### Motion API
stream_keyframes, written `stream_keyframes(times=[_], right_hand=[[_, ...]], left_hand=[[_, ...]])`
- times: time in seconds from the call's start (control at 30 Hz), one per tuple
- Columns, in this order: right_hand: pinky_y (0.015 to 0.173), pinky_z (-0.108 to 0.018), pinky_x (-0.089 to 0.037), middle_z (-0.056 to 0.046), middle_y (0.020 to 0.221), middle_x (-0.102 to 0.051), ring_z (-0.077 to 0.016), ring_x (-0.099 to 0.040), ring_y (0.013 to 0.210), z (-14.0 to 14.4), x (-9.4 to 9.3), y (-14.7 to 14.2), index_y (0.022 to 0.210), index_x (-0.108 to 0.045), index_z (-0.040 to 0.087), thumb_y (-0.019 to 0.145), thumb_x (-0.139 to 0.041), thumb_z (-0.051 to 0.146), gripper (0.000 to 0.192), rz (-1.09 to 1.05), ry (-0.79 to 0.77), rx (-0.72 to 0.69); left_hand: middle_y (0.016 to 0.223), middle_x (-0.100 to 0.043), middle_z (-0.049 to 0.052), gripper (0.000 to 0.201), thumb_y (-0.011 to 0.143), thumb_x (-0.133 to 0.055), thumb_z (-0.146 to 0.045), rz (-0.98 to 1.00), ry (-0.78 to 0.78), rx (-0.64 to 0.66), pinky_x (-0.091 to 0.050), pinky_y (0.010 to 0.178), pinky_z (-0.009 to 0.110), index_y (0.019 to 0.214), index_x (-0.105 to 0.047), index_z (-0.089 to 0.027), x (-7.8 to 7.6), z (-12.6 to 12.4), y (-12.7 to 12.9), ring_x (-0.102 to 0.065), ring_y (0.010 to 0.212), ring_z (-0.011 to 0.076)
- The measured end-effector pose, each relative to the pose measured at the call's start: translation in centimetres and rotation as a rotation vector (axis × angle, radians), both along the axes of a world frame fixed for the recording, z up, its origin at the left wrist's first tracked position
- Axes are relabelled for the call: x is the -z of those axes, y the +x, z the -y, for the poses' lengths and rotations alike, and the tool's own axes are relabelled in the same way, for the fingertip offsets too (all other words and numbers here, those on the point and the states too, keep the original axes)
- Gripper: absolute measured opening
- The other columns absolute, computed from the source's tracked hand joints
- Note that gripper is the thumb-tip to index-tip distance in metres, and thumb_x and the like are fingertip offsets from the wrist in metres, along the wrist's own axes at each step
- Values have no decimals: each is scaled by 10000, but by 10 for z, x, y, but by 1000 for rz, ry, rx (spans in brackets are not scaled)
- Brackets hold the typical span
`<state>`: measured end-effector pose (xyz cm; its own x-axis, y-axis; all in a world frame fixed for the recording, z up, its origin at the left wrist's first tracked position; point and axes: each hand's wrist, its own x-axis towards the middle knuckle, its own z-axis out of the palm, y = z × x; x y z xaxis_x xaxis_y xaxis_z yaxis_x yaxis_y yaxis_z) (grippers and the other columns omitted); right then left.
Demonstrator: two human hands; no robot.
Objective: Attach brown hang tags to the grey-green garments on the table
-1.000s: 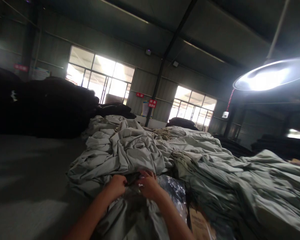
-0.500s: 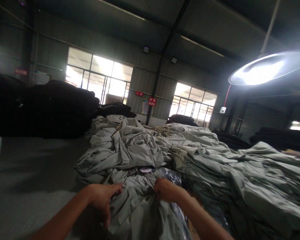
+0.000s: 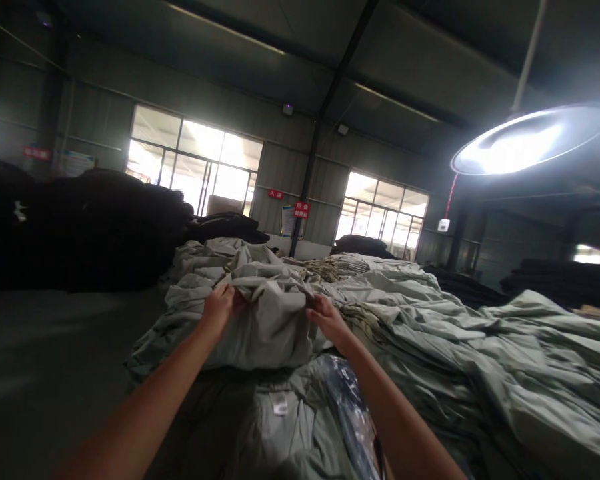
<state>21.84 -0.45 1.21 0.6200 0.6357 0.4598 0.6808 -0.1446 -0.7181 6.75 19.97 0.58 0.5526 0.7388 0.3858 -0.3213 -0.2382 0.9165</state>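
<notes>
Both arms reach forward over a large heap of grey-green fabric [image 3: 430, 313]. My left hand [image 3: 221, 307] is closed on the left side of a piece of grey cloth [image 3: 275, 327]. On its right side, my right hand [image 3: 326, 317] pinches the same cloth, which hangs bunched between the two hands. Nearer to me lies more grey cloth [image 3: 310, 420] with a small white label [image 3: 279, 403] on it. Clear plastic wrapping [image 3: 347, 400] sits beside that cloth, under my right forearm.
Dark piles [image 3: 90, 227] rise at the left, behind the grey floor [image 3: 45, 347]. A bright round lamp [image 3: 530, 143] hangs at upper right, with a pull switch [image 3: 443, 225] on a red cord. Windows [image 3: 195, 160] and red signs [image 3: 301, 209] line the far wall.
Both hands have moved forward and up from the near cloth to the cloth farther back on the heap, now gripped and lifted. The white label on the near cloth now shows.
</notes>
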Motion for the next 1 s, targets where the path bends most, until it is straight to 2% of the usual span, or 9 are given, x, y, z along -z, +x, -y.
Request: stream_keyframes(times=[0.1,0.2,0.27,0.33,0.47,0.63,0.83,0.9,1.0], right_hand=[[1060,-420,-232,-123,1488,-211,-269,-198,1353,-18,9,0,1439,-54,166,666,-632,331,979,226,-209,18],[1068,-537,-115,-48,1526,-79,-321,4,1380,-28,18,-3,1434,85,266,627,-665,334,1104,332,-460,139],[1043,-600,-80,-10,1530,-45,-340,70,1373,-33,23,-2,1425,79,326,626,-668,350,1094,346,-583,179],[1019,-637,-63,11,1531,-26,-346,91,1369,-37,28,1,1422,52,354,635,-664,375,1064,356,-663,173],[1012,-637,-70,24,1531,-18,-340,94,1369,-43,37,11,1419,23,374,661,-644,409,1010,362,-722,161],[1026,-607,-86,26,1531,-32,-322,84,1374,-44,47,17,1418,-5,387,673,-641,399,980,377,-730,170],[1028,-621,-70,33,1526,-88,-319,57,1379,-44,64,21,1421,-49,384,681,-626,403,939,353,-703,152],[1029,-622,-71,24,1524,-105,-320,46,1380,-44,66,22,1424,-67,374,692,-614,406,914,353,-697,147],[1034,-614,-83,28,1523,-112,-318,32,1381,-46,65,24,1425,-83,369,740,-563,396,837,361,-684,153]], left_hand=[[1290,-520,142,560,787,-507,-287,-58,196,-121,-384,996,342,1305,-365,-125,12,-6,20,-494,1190,221],[1497,-203,128,939,706,-623,-359,-199,469,-105,-252,1092,369,1433,-60,-170,34,-11,28,-226,1361,248],[1527,-62,96,977,693,-631,-390,-263,645,-45,-228,1098,397,1440,-25,-217,47,-14,30,-128,1383,264],[1530,-1,85,894,712,-610,-396,-367,756,10,-218,1094,422,1437,-109,-246,56,-16,30,-111,1383,284],[1525,-70,86,739,773,-560,-379,-567,835,45,-174,1096,432,1417,-212,-277,64,-16,34,-160,1376,273],[1504,-195,65,668,799,-528,-360,-609,945,-67,-63,1101,494,1404,-251,-292,80,-15,42,-138,1382,264],[1509,-190,26,638,801,-511,-383,-552,951,-147,-174,1086,516,1394,-289,-307,112,-19,46,-74,1377,353],[1506,-205,-2,628,797,-518,-390,-536,924,-172,-205,1079,510,1385,-307,-326,114,-18,47,-62,1373,371],[1502,-220,-20,602,798,-518,-383,-544,908,-218,-203,1077,508,1370,-334,-341,108,-19,52,-61,1370,380]])
